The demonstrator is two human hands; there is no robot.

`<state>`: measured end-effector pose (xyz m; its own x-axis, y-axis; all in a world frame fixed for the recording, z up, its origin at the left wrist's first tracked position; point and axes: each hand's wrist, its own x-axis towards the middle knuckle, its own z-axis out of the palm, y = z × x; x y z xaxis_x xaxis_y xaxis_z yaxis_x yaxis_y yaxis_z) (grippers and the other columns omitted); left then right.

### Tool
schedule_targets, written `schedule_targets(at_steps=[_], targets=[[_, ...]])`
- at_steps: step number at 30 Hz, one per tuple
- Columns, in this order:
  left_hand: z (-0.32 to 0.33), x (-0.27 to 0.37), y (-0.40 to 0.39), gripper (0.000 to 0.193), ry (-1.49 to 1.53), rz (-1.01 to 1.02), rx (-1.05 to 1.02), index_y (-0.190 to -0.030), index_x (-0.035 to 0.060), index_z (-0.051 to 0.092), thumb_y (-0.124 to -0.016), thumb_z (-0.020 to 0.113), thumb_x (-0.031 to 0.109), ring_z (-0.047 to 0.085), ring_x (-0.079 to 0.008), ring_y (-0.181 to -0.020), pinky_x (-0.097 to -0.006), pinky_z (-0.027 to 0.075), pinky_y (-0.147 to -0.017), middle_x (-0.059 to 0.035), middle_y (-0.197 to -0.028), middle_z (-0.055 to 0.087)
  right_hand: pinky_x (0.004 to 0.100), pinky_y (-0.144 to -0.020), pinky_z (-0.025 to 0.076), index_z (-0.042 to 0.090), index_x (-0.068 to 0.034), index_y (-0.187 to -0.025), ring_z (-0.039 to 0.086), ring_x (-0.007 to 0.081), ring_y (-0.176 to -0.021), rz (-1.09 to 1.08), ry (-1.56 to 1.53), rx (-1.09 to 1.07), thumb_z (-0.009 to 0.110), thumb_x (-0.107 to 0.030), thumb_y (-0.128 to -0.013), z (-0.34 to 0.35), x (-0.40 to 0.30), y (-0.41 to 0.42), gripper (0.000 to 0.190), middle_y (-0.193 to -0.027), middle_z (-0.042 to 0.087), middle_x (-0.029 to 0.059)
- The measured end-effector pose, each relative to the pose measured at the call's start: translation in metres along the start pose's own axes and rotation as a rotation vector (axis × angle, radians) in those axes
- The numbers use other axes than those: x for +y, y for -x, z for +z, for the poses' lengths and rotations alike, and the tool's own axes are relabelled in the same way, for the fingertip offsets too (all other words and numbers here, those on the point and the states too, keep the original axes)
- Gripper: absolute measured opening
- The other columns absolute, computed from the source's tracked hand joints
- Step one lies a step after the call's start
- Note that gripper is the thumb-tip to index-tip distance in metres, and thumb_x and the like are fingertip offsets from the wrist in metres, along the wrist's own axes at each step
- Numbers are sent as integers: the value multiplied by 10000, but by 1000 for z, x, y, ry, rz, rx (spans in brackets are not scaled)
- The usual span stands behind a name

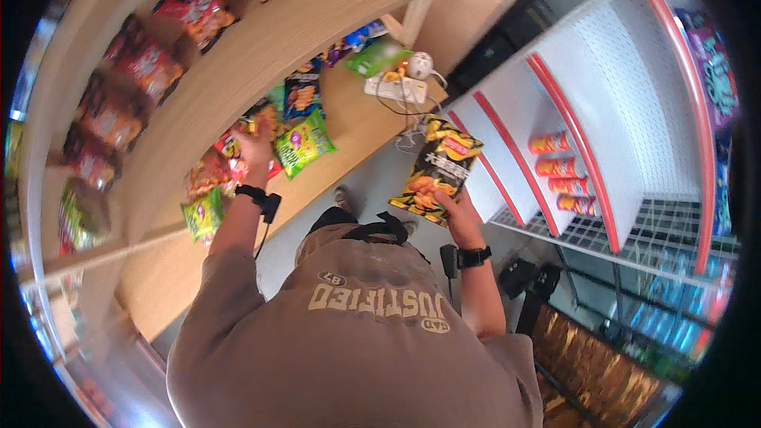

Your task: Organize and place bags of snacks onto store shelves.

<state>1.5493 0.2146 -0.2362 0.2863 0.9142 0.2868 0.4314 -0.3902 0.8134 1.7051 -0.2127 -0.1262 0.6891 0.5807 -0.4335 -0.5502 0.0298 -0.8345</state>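
My right hand grips the lower end of a black and yellow bag of Lay's potato chips, held over the floor between two shelf units. My left hand reaches over a lower wooden shelf, among red snack bags; its fingertips are blurred, so whether they hold a bag is unclear. Just right of that hand lies a green snack bag. Another green bag rests at its lower left. Behind them is a dark blue chip bag.
Red snack bags line the upper wooden shelf. A white power strip with cables sits near the lower shelf's far end, beside a green bag. On the right, white shelves with red edges hold several chip canisters.
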Motion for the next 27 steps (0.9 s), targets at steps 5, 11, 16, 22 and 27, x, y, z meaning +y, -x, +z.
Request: schedule_targets(at_steps=[5,11,16,22,27], targets=[[-7,48,91,796,326,-180,-162,-1368,-70,227,-776,714,146,426,-241,-1220,-320,387,-971,-188,-1329,398,317,-883,474,307,-15,-1307,566,184,-1039,27,-12,-5,672,-72,-799,-46,5,13,628,-1162,543,105],[-3,169,174,659,712,-430,-751,-1327,17,334,-780,697,73,529,-149,-1052,-308,425,-923,-58,-1219,494,313,-928,432,324,-9,-1304,529,176,-1073,-39,27,-148,729,-116,-761,-92,-12,35,685,-1192,525,99],[20,264,228,746,748,-391,-1100,-1373,37,280,-770,716,95,495,-158,-1112,-322,406,-959,-62,-1253,480,308,-966,387,339,-11,-1315,488,168,-1115,-127,45,-218,739,-214,-772,-126,-33,65,704,-1225,505,78],[65,332,275,727,722,-226,-1441,-1380,33,259,-819,686,213,425,-169,-1189,-336,336,-1020,-76,-1284,437,308,-958,396,410,-33,-1271,495,147,-1098,-169,-37,-34,657,-214,-851,-162,-46,114,520,-1222,517,48],[90,379,298,691,632,-99,-1651,-1379,39,241,-853,647,230,384,-169,-1213,-319,326,-1019,-92,-1290,420,314,-952,400,425,-34,-1261,501,144,-1094,-384,-100,4,709,-156,-794,-189,-52,156,560,-1208,531,46]])
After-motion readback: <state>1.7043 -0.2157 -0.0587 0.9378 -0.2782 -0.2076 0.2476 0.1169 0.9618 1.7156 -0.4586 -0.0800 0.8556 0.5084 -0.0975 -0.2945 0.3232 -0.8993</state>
